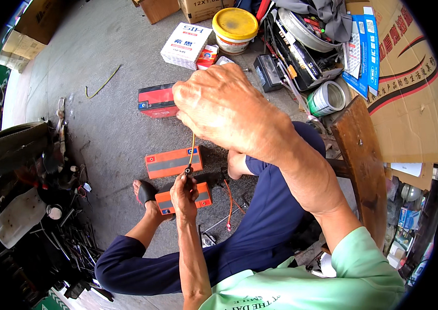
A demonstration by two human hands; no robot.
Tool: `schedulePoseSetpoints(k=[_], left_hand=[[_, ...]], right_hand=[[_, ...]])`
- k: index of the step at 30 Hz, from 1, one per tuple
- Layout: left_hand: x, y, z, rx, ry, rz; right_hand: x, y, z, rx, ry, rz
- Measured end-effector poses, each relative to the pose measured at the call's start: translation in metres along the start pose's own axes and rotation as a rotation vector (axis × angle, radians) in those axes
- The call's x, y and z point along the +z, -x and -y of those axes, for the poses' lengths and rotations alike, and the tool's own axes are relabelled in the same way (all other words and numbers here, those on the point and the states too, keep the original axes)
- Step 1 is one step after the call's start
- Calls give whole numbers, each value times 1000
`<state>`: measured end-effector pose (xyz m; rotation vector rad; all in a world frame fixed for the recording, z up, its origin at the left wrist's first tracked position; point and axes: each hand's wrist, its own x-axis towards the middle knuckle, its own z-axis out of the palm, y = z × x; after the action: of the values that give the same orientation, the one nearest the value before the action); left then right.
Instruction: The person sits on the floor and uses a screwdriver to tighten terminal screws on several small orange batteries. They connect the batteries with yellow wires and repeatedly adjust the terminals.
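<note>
My left hand (184,194) is closed on a small black fitting (189,170), from which a yellow wire (193,150) runs up behind my right hand (213,101). My right hand is high and large in view, fingers curled; whatever it pinches is hidden. It covers the right end of a red battery (154,99) with a dark top band; contact is unclear. An orange battery (170,163) with a grey band lies below that one, and a second orange battery (198,192) sits lower, partly behind my left hand.
Loose wires (229,206) lie by my feet. A yellow-lidded bucket (234,23), white box (185,45) and metal can (326,98) stand ahead and right. A wooden bench (358,160) and cardboard (404,103) are at right. Tyres (12,147) and scrap crowd the left.
</note>
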<state>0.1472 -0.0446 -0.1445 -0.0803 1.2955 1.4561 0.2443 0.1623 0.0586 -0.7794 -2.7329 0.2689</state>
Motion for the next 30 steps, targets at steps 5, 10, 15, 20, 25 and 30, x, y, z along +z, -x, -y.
schedulePoseSetpoints(k=[5, 10, 15, 20, 25, 30], left_hand=[[-1, -2, -6, 34, 22, 58], [0, -3, -4, 24, 30, 29], [-3, -5, 4, -33, 78, -49], [0, -11, 6, -70, -3, -137], [10, -11, 11, 229, -359, -203], [16, -6, 14, 703, -990, -193]], right_hand=[[-1, -1, 4, 29, 13, 65], [-1, -4, 6, 29, 2, 114], [0, -3, 4, 15, -21, 92], [0, -5, 4, 37, -14, 133], [-5, -5, -3, 62, 31, 98], [-16, -12, -16, 187, 84, -124]])
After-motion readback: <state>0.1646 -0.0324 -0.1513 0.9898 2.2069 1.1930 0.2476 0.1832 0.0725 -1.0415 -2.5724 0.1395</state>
